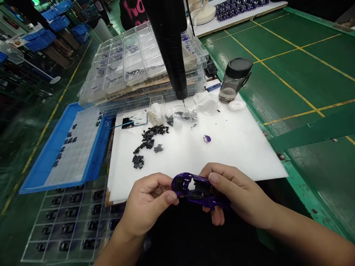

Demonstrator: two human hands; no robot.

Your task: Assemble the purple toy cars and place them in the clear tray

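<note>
A purple toy car body [203, 192] with black inner parts is held between both hands, just off the near edge of the white board [233, 155]. My left hand [149, 199] pinches its rounded left end between thumb and fingers. Around its right end wraps my right hand [235, 192], thumb on top and fingers beneath. On the board beyond lies a small purple car part [206, 139]. Small black plastic pieces [148, 138] are heaped to the left, with a flat grey-black piece [158, 148] beside them.
A black electric screwdriver [177, 70] hangs over the board. Behind it are stacked clear compartment trays [130, 55]. A bottle [234, 79] stands at the back right; a blue tray [74, 147] is left, above a tray of car bodies [66, 225]. A phone [134, 120] lies at the board's back.
</note>
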